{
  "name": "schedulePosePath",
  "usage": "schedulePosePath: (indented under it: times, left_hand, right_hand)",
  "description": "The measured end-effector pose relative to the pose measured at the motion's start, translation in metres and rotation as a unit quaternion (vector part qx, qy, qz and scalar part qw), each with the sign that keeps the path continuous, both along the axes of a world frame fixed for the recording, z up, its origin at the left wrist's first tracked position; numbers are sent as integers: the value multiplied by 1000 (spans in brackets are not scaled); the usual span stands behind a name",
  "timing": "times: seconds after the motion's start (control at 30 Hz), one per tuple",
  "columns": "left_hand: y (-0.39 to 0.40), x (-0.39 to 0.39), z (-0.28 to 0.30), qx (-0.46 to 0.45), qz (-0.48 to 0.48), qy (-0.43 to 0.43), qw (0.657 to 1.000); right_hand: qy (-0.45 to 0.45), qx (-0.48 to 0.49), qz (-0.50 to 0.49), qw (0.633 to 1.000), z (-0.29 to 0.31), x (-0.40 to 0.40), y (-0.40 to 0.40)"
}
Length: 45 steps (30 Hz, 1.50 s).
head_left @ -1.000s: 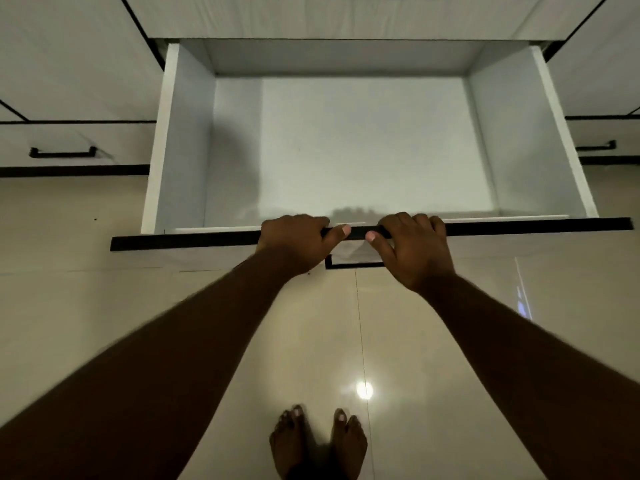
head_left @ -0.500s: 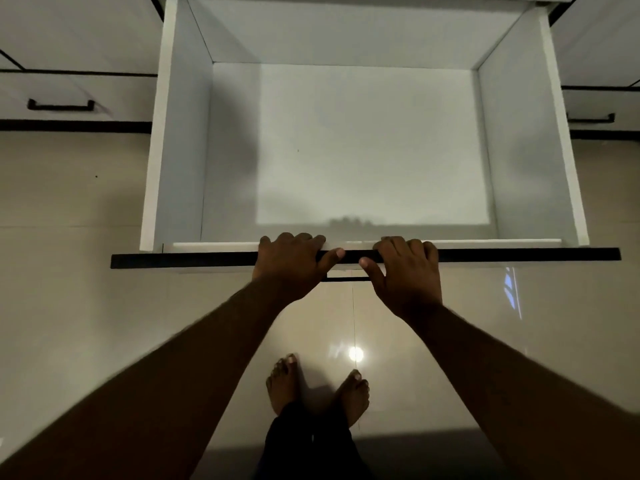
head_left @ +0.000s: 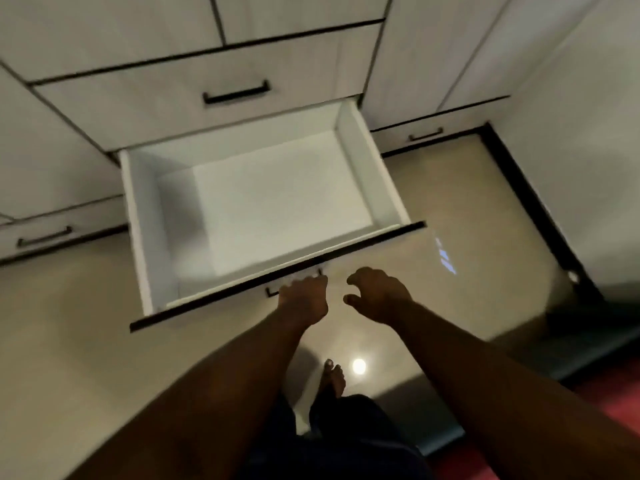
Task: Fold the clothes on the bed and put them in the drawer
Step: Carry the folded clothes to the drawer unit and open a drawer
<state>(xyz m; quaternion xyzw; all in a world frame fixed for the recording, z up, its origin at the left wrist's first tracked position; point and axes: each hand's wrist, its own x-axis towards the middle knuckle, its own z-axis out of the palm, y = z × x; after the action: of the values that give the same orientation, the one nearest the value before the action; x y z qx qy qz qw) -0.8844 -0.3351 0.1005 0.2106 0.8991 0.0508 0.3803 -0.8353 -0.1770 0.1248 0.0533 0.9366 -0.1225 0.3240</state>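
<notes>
Bare fingers only: left hand [head_left: 302, 299] curled at the drawer [head_left: 360, 161] front by its black handle [head_left: 273, 292], grip unclear; right hand [head_left: 377, 296] loosely hooked, holding nothing. Drawer pulled out, nothing inside; no clothes in view, so folding and stowing all remain

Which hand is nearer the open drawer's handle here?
Left. The left hand is at the front panel of the open drawer, over its handle. The right hand hangs beside it, off the drawer, loosely curled, holding nothing.
</notes>
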Motion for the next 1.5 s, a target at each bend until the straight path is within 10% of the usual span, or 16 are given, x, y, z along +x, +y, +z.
schedulePosePath:
  times: [0.27,0.7,1.17,1.5]
  left_hand:
    - [70,78,73,28,-305,-24,952]
    - [57,286,125,34,-610,-45,790]
    - [-35,618,143,127,-708,-129,682]
    - [9,827,75,121,-668,-200,707]
  right_hand:
    - [-63,52,-329,941,82,180,37]
    - [-7,43,-705,708,122,445,-152]
    - [34,74,-838,539,128,762,-313]
    - [173,89,-935,296,37,939,-319]
